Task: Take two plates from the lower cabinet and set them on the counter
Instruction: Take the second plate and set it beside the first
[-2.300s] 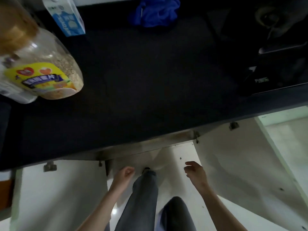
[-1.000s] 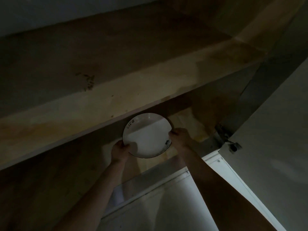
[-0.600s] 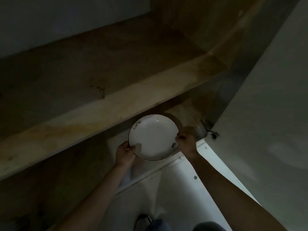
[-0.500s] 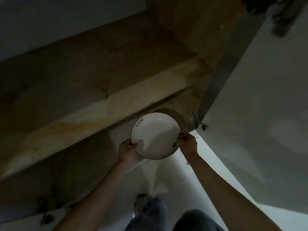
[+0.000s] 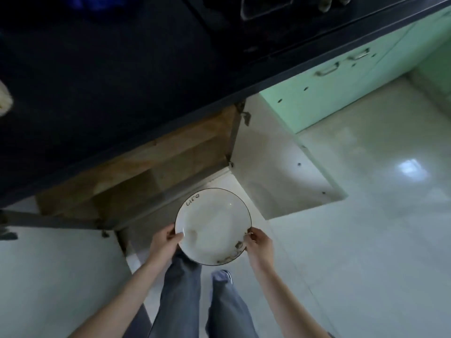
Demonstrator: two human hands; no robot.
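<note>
A white plate with a thin dark rim and small writing near its far edge is held level in front of me, outside the lower cabinet. My left hand grips its left edge and my right hand grips its right edge. I cannot tell whether a second plate lies under the one I see. The dark counter runs across the top, above and beyond the plate. The cabinet's wooden shelves show no other plate.
Both cabinet doors stand open: one white door swings out to the right, the other to the left. A black stove sits on the counter at top right. Green cabinet fronts and shiny floor tiles lie to the right.
The plate has come out of the cabinet in both hands and toward me. My view has risen from inside the cabinet to above the counter edge.
</note>
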